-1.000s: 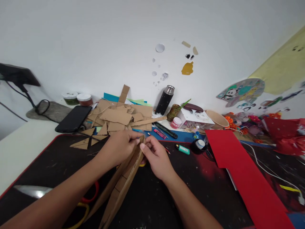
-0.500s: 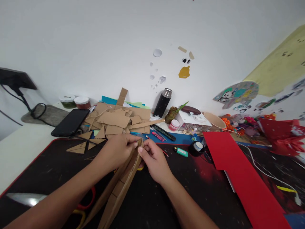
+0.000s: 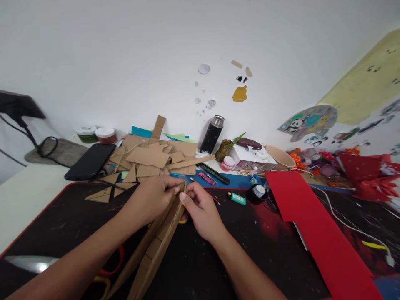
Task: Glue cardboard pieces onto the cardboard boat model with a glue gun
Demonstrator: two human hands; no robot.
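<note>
Between my hands stands a long folded piece of cardboard (image 3: 155,249), with two tall sides and a narrow gap between them. Its far end is pinched by my left hand (image 3: 155,196) on the left side and by my right hand (image 3: 201,210) on the right side. Both hands have their fingers closed close together at the top edge. Under my left forearm lie scissors with red and yellow handles (image 3: 116,262), partly covered by the arm and the cardboard. A shiny blade (image 3: 33,263) shows to the left of that forearm.
Cardboard scraps (image 3: 150,156) are heaped at the back, near a black phone (image 3: 90,160). A black flask (image 3: 212,134) stands by the wall. A green lighter (image 3: 236,198), a tape roll (image 3: 258,192) and a large red sheet (image 3: 315,225) lie to the right.
The view has shifted very slightly. Both hands keep their pinch at the far end of the cardboard, with almost no visible movement.
</note>
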